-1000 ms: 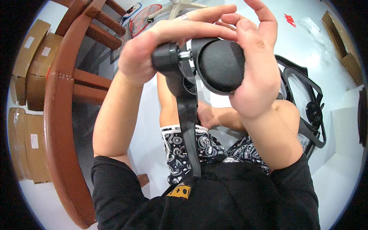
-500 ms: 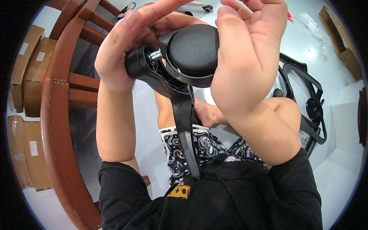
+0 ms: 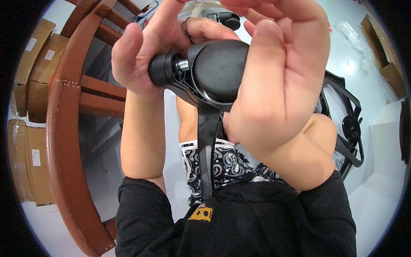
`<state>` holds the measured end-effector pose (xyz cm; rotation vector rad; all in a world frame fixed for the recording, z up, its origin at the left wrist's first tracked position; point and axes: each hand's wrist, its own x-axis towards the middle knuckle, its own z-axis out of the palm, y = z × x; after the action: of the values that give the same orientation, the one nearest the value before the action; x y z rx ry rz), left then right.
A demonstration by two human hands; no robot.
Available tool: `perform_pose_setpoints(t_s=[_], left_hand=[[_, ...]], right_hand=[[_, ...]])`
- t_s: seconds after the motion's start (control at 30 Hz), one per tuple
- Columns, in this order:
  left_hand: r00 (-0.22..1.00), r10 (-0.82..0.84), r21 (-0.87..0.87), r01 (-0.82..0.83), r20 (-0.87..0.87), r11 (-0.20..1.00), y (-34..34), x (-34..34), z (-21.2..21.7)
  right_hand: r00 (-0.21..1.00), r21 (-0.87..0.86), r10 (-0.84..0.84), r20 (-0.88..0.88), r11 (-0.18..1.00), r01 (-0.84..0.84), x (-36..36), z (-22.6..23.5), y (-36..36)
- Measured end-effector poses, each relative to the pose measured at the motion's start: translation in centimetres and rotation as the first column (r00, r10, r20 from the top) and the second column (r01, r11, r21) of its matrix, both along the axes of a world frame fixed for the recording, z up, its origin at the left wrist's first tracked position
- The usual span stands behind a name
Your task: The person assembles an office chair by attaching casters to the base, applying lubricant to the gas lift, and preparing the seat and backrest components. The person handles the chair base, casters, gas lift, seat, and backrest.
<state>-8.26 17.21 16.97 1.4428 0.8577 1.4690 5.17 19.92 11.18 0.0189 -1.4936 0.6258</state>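
Note:
Close to my head, a black caster wheel (image 3: 220,70) is gripped in my right hand (image 3: 280,85), its thumb and palm against the wheel's right side. The caster's shiny metal stem (image 3: 183,65) points left, at the rounded end of a black chair-base leg (image 3: 206,143). Part of the stem shows between the two; how deep it sits I cannot tell. My left hand (image 3: 155,47) is cupped round that end of the leg, palm pressed to its outer side and fingers reaching behind the caster. Downward, the leg runs toward my lap, over patterned shorts (image 3: 233,160).
A brown padded frame with slats (image 3: 64,141) stands at the left, cardboard boxes (image 3: 36,162) beyond it. Black chair parts (image 3: 351,128) lie on the floor at the right. Farther off are an open carton (image 3: 383,55), clear plastic wrap (image 3: 353,36) and another black caster (image 3: 229,19).
Both hands, the caster and the leg end have shifted slightly right and down in view. My right hand has turned further over the caster. More of the far caster shows.

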Motion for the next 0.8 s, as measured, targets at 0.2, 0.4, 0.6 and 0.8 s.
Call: perform_pose_setpoints(t_s=[0.2,0.4,0.6,0.8], left_hand=[[0.969,-0.236,0.131,0.224,0.079,0.966,0.7,-2.7,-2.1],[0.988,-0.03,0.097,0.015,0.151,0.995,-0.2,-2.6,-2.6],[0.98,0.197,-0.012,-0.197,-0.004,0.98,-1.3,-4.5,-2.8],[0.945,0.309,0.062,-0.304,-0.111,0.951,-0.8,-6.4,-4.6]], right_hand=[[0.999,0.037,0.019,0.03,0.999,-0.021,0.1,0.5,0.2],[1.0,0.071,0.023,0.012,0.997,-0.024,-0.6,0.9,-0.3],[0.999,0.145,0.034,-0.012,0.989,-0.032,-1.4,2.0,-0.8],[0.998,0.139,0.057,0.013,0.989,-0.058,-1.3,2.2,-1.3]])
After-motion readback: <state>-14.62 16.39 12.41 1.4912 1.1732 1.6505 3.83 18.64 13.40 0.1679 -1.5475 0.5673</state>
